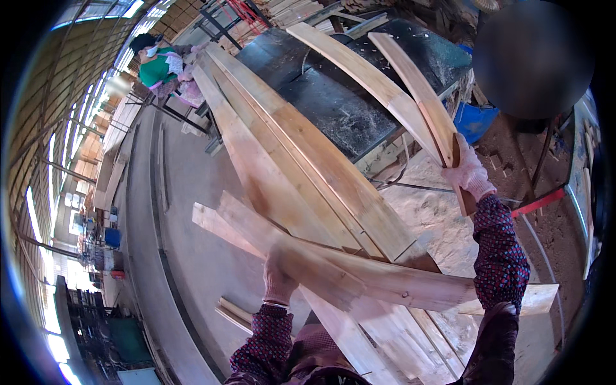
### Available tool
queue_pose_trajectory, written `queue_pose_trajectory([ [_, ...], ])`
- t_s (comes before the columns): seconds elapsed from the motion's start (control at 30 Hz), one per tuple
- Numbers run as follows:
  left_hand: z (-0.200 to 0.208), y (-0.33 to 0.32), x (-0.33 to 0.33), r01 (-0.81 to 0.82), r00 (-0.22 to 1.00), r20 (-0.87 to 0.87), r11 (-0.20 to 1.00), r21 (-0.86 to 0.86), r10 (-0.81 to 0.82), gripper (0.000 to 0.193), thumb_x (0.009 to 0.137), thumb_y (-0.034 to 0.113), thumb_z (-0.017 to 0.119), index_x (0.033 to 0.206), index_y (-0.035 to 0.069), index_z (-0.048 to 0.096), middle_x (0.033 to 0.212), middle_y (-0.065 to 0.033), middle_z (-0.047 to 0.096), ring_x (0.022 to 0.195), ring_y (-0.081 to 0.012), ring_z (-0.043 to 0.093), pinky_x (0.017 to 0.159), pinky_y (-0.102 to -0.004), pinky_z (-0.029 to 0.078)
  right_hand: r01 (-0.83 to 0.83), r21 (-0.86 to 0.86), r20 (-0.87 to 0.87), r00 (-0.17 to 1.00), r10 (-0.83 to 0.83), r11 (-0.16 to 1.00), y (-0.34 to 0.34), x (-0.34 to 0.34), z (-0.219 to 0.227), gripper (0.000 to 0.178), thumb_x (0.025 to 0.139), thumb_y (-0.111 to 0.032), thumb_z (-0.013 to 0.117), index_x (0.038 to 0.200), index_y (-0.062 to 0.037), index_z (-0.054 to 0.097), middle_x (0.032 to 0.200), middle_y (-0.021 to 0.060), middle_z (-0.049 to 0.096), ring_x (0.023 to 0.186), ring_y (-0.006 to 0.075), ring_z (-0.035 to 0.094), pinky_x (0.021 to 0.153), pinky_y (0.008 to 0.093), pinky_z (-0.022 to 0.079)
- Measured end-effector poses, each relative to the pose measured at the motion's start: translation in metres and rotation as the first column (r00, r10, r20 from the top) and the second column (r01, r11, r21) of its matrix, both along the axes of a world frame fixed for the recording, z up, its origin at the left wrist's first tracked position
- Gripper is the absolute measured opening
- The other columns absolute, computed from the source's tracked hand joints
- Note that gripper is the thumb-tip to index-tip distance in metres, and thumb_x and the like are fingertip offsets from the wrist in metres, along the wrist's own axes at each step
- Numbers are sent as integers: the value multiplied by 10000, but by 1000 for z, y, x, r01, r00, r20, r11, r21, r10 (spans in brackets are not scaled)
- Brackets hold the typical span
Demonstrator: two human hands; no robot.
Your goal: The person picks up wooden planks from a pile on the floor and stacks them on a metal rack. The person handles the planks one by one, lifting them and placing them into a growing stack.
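Observation:
My left hand (pixel 279 277), in a pale work glove, is closed on the near edge of a wooden board (pixel 404 282) lying crosswise over the stack. A second, shorter board (pixel 256 224) overlaps it there, somewhat blurred; some fingers are hidden by the wood. At the right, my gloved right hand (pixel 467 172) grips the near ends of two long boards. One is a narrow plank (pixel 414 80); the other, a paler plank (pixel 359 74), reaches back over the black machine table (pixel 333 96). Under the crosswise pieces runs a stack of long boards (pixel 282 154).
A person (pixel 160 67) in a green top stands at the stack's far end. Sawdust and scraps cover the floor (pixel 513 167) at right, near a blue bag (pixel 475 122) and a red bar (pixel 539 203). More boards (pixel 112 170) lie along the left side.

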State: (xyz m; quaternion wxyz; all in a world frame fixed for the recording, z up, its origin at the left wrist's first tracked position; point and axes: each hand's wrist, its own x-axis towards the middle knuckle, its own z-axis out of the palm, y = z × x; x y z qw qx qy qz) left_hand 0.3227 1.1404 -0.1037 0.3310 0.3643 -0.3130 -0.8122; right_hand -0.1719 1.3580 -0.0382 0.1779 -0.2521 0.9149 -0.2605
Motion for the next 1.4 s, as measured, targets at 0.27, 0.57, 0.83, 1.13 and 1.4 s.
queue_pose_trajectory([
  [0.27,50,43,-42,-103,994,49,971,214,95,307,933,350,623,1137,121,617,1011,-52,670,902,-229,661,818,-422,558,-122,-382,77,984,163,916,85,21,-21,1042,622,-215,787,1499,-31,256,1386,255,485,1281,367,490,1079,372,381],
  [0.57,79,66,-62,-44,998,51,995,92,39,323,1005,383,483,1178,126,571,1021,-40,649,882,-200,658,748,-360,570,-38,-535,500,791,353,844,140,105,31,1051,546,-129,810,1460,31,316,1370,146,504,1277,237,468,1096,355,338],
  [0.83,100,90,-50,82,975,-222,955,284,-18,445,970,469,546,1254,128,571,1127,-38,643,1003,-203,634,868,-388,541,-399,-337,266,828,493,853,140,190,130,1051,549,-196,846,1438,29,333,1363,190,516,1290,244,477,1095,352,354],
  [1.13,97,120,75,-101,981,-169,994,-36,93,644,1006,530,402,1364,-4,437,1276,-187,568,1140,-286,589,992,-412,495,-548,-123,-41,836,547,828,130,415,174,926,656,-294,820,1389,49,370,1022,234,588,927,383,625,815,432,532],
  [1.4,15,123,260,42,968,-250,998,40,-31,704,991,573,363,1397,0,421,1345,-153,536,1204,-296,537,1045,-434,431,-566,155,79,824,561,810,119,589,186,1033,671,-539,773,1449,-34,320,1198,263,522,1054,448,560,961,535,430],
])
